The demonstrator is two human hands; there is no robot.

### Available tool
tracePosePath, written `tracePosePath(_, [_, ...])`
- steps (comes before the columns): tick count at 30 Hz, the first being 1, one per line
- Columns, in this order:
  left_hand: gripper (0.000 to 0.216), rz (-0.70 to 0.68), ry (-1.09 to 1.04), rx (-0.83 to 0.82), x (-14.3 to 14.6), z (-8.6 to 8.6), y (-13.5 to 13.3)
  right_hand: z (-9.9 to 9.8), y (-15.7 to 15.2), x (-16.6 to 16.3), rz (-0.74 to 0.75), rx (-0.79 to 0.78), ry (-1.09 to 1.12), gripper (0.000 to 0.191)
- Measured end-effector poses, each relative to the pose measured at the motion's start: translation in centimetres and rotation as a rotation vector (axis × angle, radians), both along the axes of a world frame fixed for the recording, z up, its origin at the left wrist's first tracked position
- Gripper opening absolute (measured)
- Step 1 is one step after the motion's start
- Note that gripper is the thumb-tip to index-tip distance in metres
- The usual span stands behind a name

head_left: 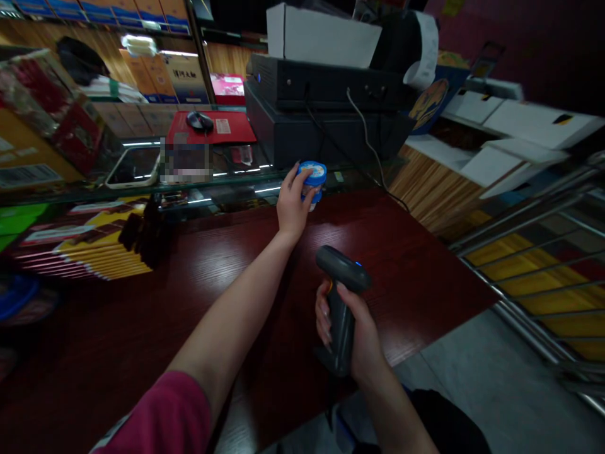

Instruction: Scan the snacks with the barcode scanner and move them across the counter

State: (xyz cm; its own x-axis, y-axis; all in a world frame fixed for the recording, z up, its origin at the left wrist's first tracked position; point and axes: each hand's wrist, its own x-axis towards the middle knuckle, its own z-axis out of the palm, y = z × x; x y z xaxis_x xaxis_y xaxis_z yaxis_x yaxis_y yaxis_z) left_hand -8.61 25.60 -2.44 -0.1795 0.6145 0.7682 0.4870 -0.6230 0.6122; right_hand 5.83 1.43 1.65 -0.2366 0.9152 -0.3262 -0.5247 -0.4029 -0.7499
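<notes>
My left hand point(293, 205) reaches forward over the dark red counter point(198, 265) and is wrapped round a small blue-and-white tub point(312, 180) with a printed lid. The tub stands at the counter's far edge, just before the glass top. My right hand point(352, 328) grips the handle of a dark grey handheld barcode scanner point(341, 296), held upright near the counter's front edge. A small blue light shows on the scanner's head, which points toward the tub.
A black cash register and receipt printer point(331, 94) stand behind the tub, cables trailing down. On the glass top point(222, 173) lie a phone point(135, 167) and a mouse point(200, 121) on a red pad. Boxed goods fill the left shelves. Metal rails point(534, 252) run at the right.
</notes>
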Motion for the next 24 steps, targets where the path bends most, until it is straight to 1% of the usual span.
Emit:
tracePosePath(3, [0.047, -0.074, -0.016, -0.032, 0.0, 0.2, 0.4, 0.2, 0.0, -0.1, -0.012, -0.038, -0.024, 0.040])
tracePosePath(5, [0.048, -0.094, -0.015, -0.030, 0.1, 0.3, 0.5, 0.2, 0.0, -0.1, -0.023, -0.054, -0.033, 0.040])
tracePosePath(13, [0.039, -0.042, 0.018, 0.028, 0.4, 0.5, 0.6, 0.2, 0.0, -0.2, -0.024, -0.039, -0.051, 0.043])
tracePosePath(17, [0.038, 0.018, 0.035, 0.009, 0.5, 0.5, 0.4, 0.3, -0.1, -0.3, -0.047, -0.048, -0.054, 0.045])
tracePosePath(21, [0.040, 0.017, 0.009, -0.012, 0.5, 0.4, 0.0, 0.3, 0.0, -0.2, -0.059, -0.059, -0.064, 0.042])
tracePosePath(24, [0.043, 0.020, 0.006, -0.034, 0.5, 0.7, -0.5, 0.4, 0.2, -0.1, -0.070, -0.045, -0.081, 0.039])
